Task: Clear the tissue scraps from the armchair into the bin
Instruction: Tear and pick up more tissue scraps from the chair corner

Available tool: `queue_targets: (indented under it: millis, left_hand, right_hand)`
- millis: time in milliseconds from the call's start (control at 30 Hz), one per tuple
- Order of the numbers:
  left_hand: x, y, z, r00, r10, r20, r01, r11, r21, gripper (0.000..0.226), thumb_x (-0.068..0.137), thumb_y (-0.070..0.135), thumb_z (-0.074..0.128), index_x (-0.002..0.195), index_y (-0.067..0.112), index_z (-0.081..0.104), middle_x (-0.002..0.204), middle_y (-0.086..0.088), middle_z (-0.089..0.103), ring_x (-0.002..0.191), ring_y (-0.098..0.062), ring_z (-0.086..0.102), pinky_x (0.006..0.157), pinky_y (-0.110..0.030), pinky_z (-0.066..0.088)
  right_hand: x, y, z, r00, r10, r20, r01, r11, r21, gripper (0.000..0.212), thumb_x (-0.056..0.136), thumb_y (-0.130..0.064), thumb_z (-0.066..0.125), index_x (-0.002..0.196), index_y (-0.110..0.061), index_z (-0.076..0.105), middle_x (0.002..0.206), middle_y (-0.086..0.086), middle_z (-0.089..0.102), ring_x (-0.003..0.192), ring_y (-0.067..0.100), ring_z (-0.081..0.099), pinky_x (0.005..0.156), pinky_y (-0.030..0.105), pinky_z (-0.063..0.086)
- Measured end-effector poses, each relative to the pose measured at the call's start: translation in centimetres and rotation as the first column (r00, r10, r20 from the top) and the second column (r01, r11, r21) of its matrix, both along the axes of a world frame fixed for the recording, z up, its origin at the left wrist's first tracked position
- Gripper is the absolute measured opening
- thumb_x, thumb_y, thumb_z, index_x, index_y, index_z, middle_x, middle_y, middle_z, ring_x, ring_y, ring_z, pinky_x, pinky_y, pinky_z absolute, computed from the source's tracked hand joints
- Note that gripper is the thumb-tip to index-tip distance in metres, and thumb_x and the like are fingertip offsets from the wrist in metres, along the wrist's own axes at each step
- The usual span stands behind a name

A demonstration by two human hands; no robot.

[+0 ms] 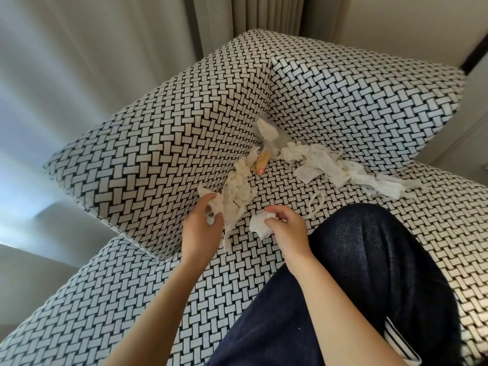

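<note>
White tissue scraps lie on the seat of the black-and-white woven armchair (303, 83). My left hand (202, 228) grips the near end of a long crumpled tissue strip (237, 191) beside the left armrest. My right hand (286, 228) pinches a small crumpled tissue wad (260, 225) just above the seat. More tissue (343, 170) trails along the backrest base, and another piece (266, 130) is wedged in the corner crease. No bin is in view.
An orange paper wrapper (261, 163) and a printed label (306, 173) lie among the scraps. A thin white loop (315, 207) sits near my knee in dark trousers (369, 273), which rests on the seat. Curtains (79, 75) hang behind the chair.
</note>
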State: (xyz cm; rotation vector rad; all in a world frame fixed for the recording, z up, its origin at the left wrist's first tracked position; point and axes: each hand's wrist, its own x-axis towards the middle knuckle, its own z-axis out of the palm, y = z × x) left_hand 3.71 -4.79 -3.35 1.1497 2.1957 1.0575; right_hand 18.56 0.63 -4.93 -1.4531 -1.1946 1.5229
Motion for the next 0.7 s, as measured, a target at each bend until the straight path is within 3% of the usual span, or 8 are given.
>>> queue_targets:
  millis: [67, 133, 200, 333, 433, 567, 700]
  left_hand:
    - [-0.4, -0.2, 0.5, 0.998, 0.003, -0.06, -0.001, 0.999, 0.049, 0.039, 0.09, 0.012, 0.055, 0.127, 0.024, 0.05, 0.113, -0.004, 0.066, 0.079, -0.009, 0.065, 0.064, -0.022, 0.054]
    - [-0.7, -0.2, 1.3, 0.995, -0.002, -0.096, 0.009, 0.997, 0.076, 0.038, 0.09, 0.011, 0.057, 0.126, 0.022, 0.052, 0.112, -0.002, 0.066, 0.071, 0.005, 0.055, 0.057, -0.003, 0.041]
    - [-0.7, 0.0, 2.3, 0.996, -0.017, -0.089, 0.026, 0.995, 0.101, 0.038, 0.09, 0.009, 0.058, 0.126, 0.02, 0.054, 0.111, 0.002, 0.063, 0.071, 0.011, 0.051, 0.051, 0.001, 0.039]
    - [-0.5, 0.7, 4.3, 0.997, -0.05, -0.051, 0.056, 0.989, 0.14, 0.036, 0.089, 0.01, 0.06, 0.122, 0.023, 0.056, 0.098, 0.01, 0.061, 0.091, -0.003, 0.055, 0.057, -0.001, 0.042]
    - [0.2, 1.8, 5.4, 0.993, -0.112, -0.037, 0.116, 0.981, 0.157, 0.033, 0.086, 0.01, 0.063, 0.115, 0.026, 0.06, 0.085, 0.013, 0.06, 0.085, -0.008, 0.061, 0.07, -0.014, 0.05]
    - [2.4, 3.8, 6.8, 0.964, -0.265, -0.016, 0.264, 0.95, 0.165, 0.031, 0.085, 0.006, 0.063, 0.109, 0.025, 0.062, 0.08, 0.007, 0.061, 0.074, -0.004, 0.061, 0.061, -0.014, 0.05]
    - [5.3, 6.0, 8.3, 0.917, -0.396, 0.043, 0.381, 0.903, 0.197, 0.04, 0.084, 0.004, 0.064, 0.114, 0.03, 0.057, 0.078, -0.005, 0.066, 0.069, -0.014, 0.064, 0.059, -0.02, 0.056]
  right_hand:
    - [0.1, -0.1, 0.3, 1.0, -0.002, -0.016, 0.002, 1.0, 0.007, 0.026, 0.084, 0.0, 0.056, 0.103, -0.016, 0.064, 0.102, -0.006, 0.058, 0.092, 0.001, 0.053, 0.065, 0.013, 0.04]
    - [0.2, -0.2, 0.6, 0.999, -0.009, -0.034, 0.01, 1.0, 0.029, 0.026, 0.084, 0.0, 0.057, 0.105, -0.014, 0.064, 0.101, -0.009, 0.058, 0.091, 0.0, 0.053, 0.063, 0.012, 0.042]
    - [0.5, -0.2, 0.9, 0.999, -0.013, -0.05, 0.016, 0.998, 0.069, 0.025, 0.085, -0.001, 0.058, 0.105, -0.014, 0.064, 0.099, -0.012, 0.059, 0.089, 0.0, 0.055, 0.063, 0.008, 0.044]
    - [1.3, -0.3, 1.8, 0.999, 0.0, -0.04, 0.005, 0.989, 0.146, 0.024, 0.085, -0.004, 0.061, 0.105, -0.017, 0.065, 0.105, -0.011, 0.062, 0.088, 0.0, 0.058, 0.068, 0.01, 0.046]
    - [2.6, -0.2, 3.2, 0.999, 0.037, -0.039, -0.028, 0.976, 0.218, 0.024, 0.085, -0.003, 0.062, 0.103, -0.018, 0.065, 0.106, -0.01, 0.064, 0.093, 0.003, 0.061, 0.073, 0.01, 0.048]
    - [6.0, 0.4, 6.0, 0.997, 0.075, -0.017, -0.066, 0.952, 0.298, 0.025, 0.085, -0.003, 0.063, 0.103, -0.02, 0.065, 0.103, -0.006, 0.066, 0.09, 0.0, 0.063, 0.075, 0.013, 0.05]
    - [10.8, 0.7, 8.7, 0.999, 0.051, 0.001, -0.048, 0.94, 0.337, 0.029, 0.085, -0.003, 0.063, 0.108, -0.02, 0.065, 0.1, -0.006, 0.069, 0.09, 0.001, 0.064, 0.076, 0.012, 0.049]
